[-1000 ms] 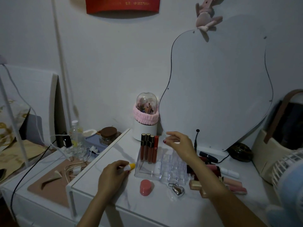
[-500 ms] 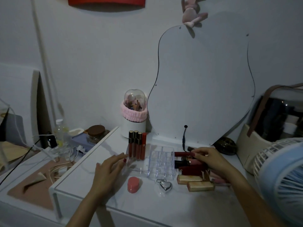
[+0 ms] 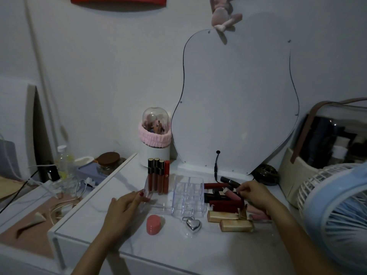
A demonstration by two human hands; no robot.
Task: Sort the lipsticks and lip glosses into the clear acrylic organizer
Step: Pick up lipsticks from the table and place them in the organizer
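1. We're at a white marble-look table [image 3: 178, 247] in pretty dim light, with the clear acrylic organizer [image 3: 178, 197] sitting mid-table.
2. Our left hand [image 3: 123, 211] rests at the organizer's front-left corner, fingers [image 3: 139, 196] fairly straight and touching the clear wall, red nail polish showing. It's not wrapped around anything.
3. Four tall lip gloss tubes [image 3: 157, 176] stand upright in the organizer's back-left section: three with dark caps and a reddish one on the right. The small square cells on the right half look bare.
4. Our right hand [image 3: 256, 195] is over the loose pile just right of the organizer, fingers pinching a pale pink lip gloss tube [image 3: 231, 194] that lies roughly sideways on top of the heap.
5. The pile of lipsticks [image 3: 222, 201] is a jumble of dark red and black tubes touching each other, with two gold rectangular lipstick cases [image 3: 232, 221] lying flat at the front.
6. In front of the organizer: a small round coral-pink pot [image 3: 153, 224] and, beside it, a shiny silver heart-shaped charm [image 3: 192, 225].
7. Behind everything, a curvy white-backed mirror [image 3: 234, 104] leans on the wall, and a white brush holder with a clear dome and pink fluffy band [image 3: 155, 137] stands to its left.
8. A pale blue and white fan [image 3: 337, 205] crowds the right edge, near a cream bag with a brown strap [image 3: 301, 171].
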